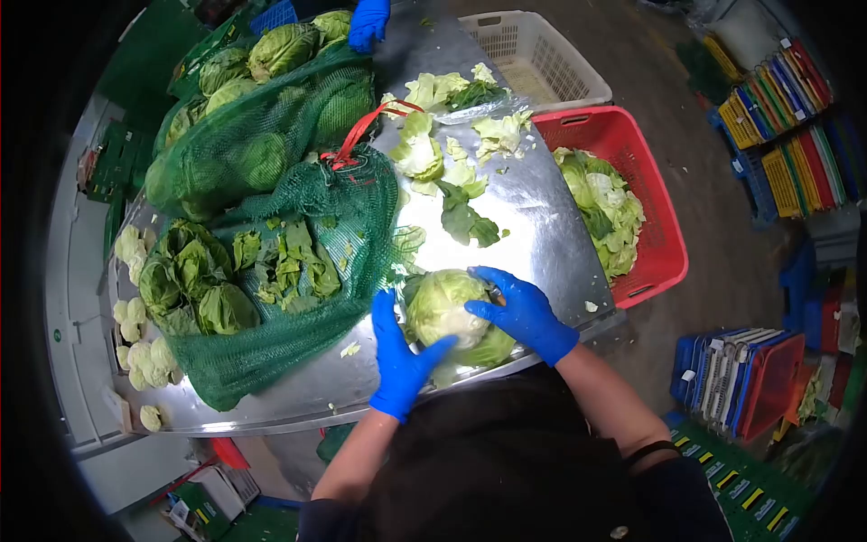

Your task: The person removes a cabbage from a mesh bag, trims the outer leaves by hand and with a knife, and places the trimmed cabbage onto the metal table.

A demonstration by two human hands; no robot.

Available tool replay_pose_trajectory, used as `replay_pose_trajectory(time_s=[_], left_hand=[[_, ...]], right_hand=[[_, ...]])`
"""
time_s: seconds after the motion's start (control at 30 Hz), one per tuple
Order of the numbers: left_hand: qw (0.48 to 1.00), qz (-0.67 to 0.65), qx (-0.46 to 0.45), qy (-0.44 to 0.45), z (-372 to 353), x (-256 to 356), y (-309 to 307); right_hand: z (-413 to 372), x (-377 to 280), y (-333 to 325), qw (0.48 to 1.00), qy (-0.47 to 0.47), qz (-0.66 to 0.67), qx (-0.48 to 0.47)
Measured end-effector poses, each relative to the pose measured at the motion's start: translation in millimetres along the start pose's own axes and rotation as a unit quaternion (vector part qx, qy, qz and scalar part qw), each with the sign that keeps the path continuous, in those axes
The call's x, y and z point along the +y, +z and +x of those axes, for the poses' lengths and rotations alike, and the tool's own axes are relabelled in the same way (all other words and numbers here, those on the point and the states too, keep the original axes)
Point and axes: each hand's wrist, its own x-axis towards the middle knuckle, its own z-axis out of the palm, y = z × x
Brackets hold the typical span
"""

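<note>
A pale green cabbage (444, 305) rests on the metal table (533, 203) near its front edge, with loose outer leaves around its base. My left hand (397, 361), in a blue glove, holds the cabbage from the left, its thumb across the front. On the right side, my right hand (524, 314), gloved the same way, has its fingers on the cabbage's upper right. Torn cabbage leaves (465, 219) lie beyond it. To the left is a green mesh bag (239, 348) with cabbages (185, 271) and leaf pieces showing in it.
A full mesh bag of cabbages (262, 158) stands at the back left. Small pale heads (149, 363) line the left edge. A red crate (664, 226) of leaves and a white crate (578, 68) stand right. Another person's gloved hand (368, 24) is at the top.
</note>
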Motion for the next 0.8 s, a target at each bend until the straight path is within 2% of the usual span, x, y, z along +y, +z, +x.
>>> replay_pose_trajectory(time_s=[0.03, 0.07, 0.1, 0.13, 0.17, 0.2, 0.23, 0.27, 0.3, 0.37, 0.43, 0.47, 0.5, 0.53, 0.57, 0.6, 0.63, 0.7, 0.73, 0.8], left_hand=[[0.993, -0.091, 0.011, -0.074, -8, 3, 9], [0.992, -0.112, -0.01, -0.053, -8, 7, 18], [0.992, -0.114, -0.008, -0.055, -3, 6, 22], [0.999, -0.037, -0.001, -0.039, 7, 5, 26], [0.999, 0.039, 0.007, -0.023, 17, 4, 29], [1.0, 0.014, -0.009, -0.011, 26, 3, 26], [1.0, 0.011, -0.005, -0.011, 32, 0, 25], [0.999, -0.003, -0.032, -0.005, 36, -5, 25], [0.998, -0.015, -0.06, 0.002, 40, -8, 22], [0.996, -0.017, -0.084, 0.014, 51, -10, 13], [0.981, -0.067, -0.176, 0.039, 61, -12, 5], [0.985, -0.056, -0.158, 0.042, 60, -20, 8], [0.985, -0.055, -0.158, 0.044, 55, -23, 11], [0.991, -0.012, -0.12, 0.062, 47, -24, 15], [0.993, 0.031, -0.081, 0.081, 41, -23, 19], [0.995, 0.024, -0.079, 0.053, 38, -6, 26], [0.995, 0.024, -0.08, 0.053, 39, 0, 32], [0.997, 0.069, -0.027, 0.008, 48, 8, 41], [0.998, 0.058, -0.03, 0.006, 56, 11, 40], [0.999, 0.043, -0.025, -0.017, 64, 12, 38]], right_hand=[[-1, -1, 2, 0.999, 0.033, -0.011, 0.027], [2, 3, 2, 0.999, 0.034, -0.011, 0.027], [6, 11, 1, 0.996, 0.079, -0.006, 0.037], [11, 21, 0, 0.991, 0.123, -0.001, 0.045], [15, 42, -2, 0.99, 0.114, 0.047, 0.068], [19, 61, -10, 0.986, 0.102, 0.095, 0.092], [26, 63, -26, 0.985, 0.031, 0.033, 0.166], [38, 75, -36, 0.964, 0.095, 0.081, 0.236], [48, 72, -53, 0.945, 0.194, 0.062, 0.256], [38, 62, -49, 0.943, 0.024, -0.062, 0.326], [25, 33, -26, 0.97, 0.003, -0.096, 0.222], [19, 7, -23, 0.991, 0.052, -0.087, 0.086], [15, -11, -23, 0.991, 0.1, -0.076, -0.052], [14, -2, -14, 0.991, 0.099, -0.074, -0.05], [16, 16, -1, 0.998, 0.032, -0.055, 0.015], [18, 25, 5, 0.996, -0.036, -0.036, 0.08], [20, 25, 5, 0.996, -0.035, -0.035, 0.081], [23, 23, -2, 0.979, -0.086, -0.149, 0.105], [22, 9, -12, 0.979, -0.086, -0.152, 0.106], [20, -18, -33, 0.976, 0.083, -0.198, 0.037]])
